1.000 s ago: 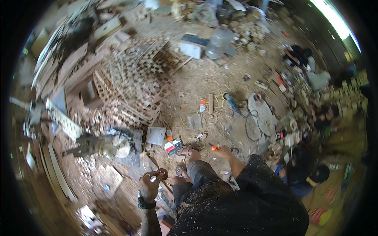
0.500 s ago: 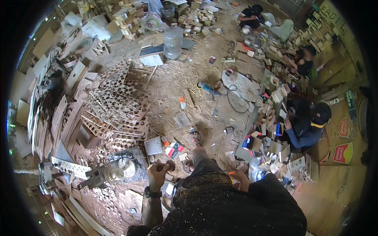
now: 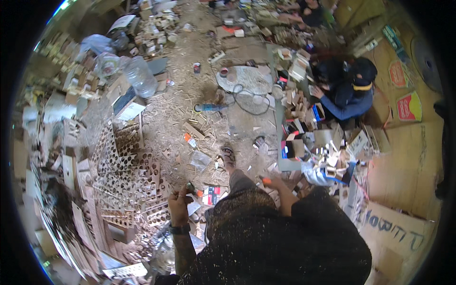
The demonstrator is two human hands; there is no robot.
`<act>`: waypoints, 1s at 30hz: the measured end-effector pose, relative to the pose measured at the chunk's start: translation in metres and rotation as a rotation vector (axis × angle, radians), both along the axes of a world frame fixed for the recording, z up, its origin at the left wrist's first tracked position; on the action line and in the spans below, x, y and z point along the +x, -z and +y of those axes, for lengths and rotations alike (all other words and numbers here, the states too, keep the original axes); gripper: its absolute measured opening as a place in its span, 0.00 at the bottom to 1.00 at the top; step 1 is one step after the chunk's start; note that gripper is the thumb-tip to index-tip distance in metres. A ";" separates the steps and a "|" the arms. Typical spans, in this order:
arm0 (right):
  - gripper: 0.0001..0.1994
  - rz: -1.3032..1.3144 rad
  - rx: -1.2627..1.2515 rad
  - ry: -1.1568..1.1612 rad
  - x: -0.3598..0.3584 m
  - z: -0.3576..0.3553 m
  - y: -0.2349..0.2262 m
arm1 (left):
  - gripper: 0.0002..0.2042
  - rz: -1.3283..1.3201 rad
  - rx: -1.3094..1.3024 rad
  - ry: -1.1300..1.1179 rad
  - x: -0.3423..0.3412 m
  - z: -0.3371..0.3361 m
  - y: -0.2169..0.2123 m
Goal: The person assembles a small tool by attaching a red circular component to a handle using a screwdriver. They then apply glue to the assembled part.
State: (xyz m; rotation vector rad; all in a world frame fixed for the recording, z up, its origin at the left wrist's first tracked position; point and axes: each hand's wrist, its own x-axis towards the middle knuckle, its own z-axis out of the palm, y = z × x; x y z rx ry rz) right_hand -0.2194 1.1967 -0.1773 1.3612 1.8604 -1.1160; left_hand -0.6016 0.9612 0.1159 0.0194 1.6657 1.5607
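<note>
My left hand [image 3: 179,207], with a dark band at its wrist, is closed, its fingertips pinched together. A small dark thing shows at those fingertips, too unclear to name. On the other side of my body, my right hand [image 3: 281,186] is curled round a small orange object [image 3: 267,180]; most of it is hidden by the fingers. Below and between the hands, my sandalled foot [image 3: 228,154] stands on the littered floor. Beside the left hand lies a red, white and black box [image 3: 212,194].
Perforated wooden sheets [image 3: 121,171] are heaped at the left. A blue power tool [image 3: 209,108] and its cable lie ahead. At the right a person in a cap [image 3: 351,90] sits by a low table [image 3: 287,164] covered with wood pieces. A large clear bottle [image 3: 140,77] stands far left.
My view has swung to the right, so the floor and piles shift left and the low table comes closer. My right hand with the orange object shows more fully; my left hand stays pinched.
</note>
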 end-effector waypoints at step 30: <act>0.36 -0.164 -0.080 0.508 -0.432 0.093 0.026 | 0.20 0.360 -0.085 0.484 -0.627 0.370 0.002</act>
